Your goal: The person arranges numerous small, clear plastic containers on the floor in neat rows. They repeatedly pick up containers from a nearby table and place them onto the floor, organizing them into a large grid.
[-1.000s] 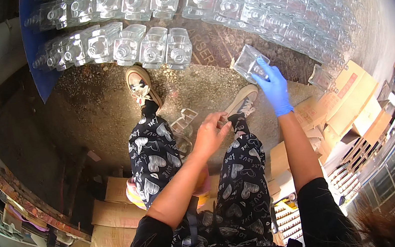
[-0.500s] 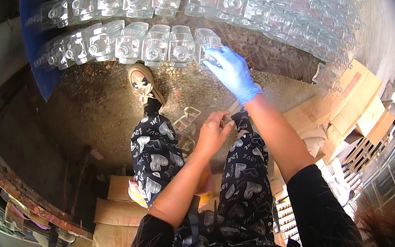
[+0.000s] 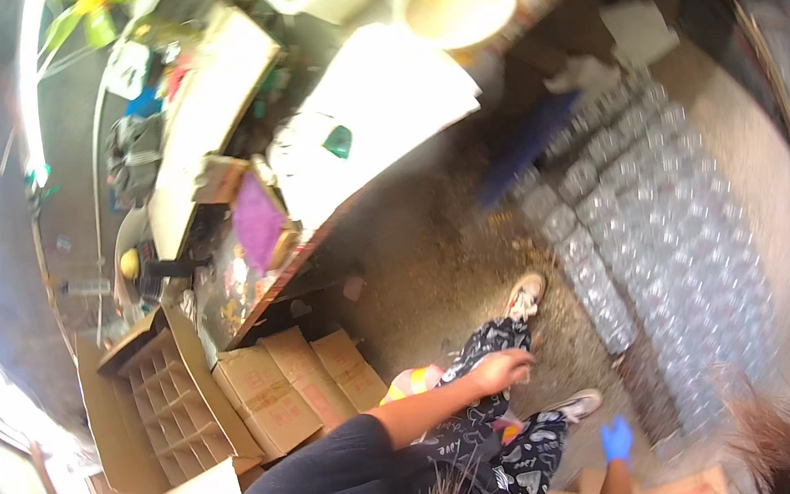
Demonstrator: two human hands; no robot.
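View has swung left off the clear jars [image 3: 662,240], now rows on the floor at 3 o'clock; gloved right hand [image 3: 617,439] has dropped away empty, fingers loosely together—bare left hand [image 3: 503,370] rests curled on the knee, steadying.

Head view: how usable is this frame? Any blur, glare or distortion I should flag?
Head view: motion blur smears the whole frame, so the clear glass jars on the floor melt into a shimmer; glare blows out the white sheet and the left rim; fisheye bends edges. The bare left hand and blue-gloved right hand look empty, though soft.
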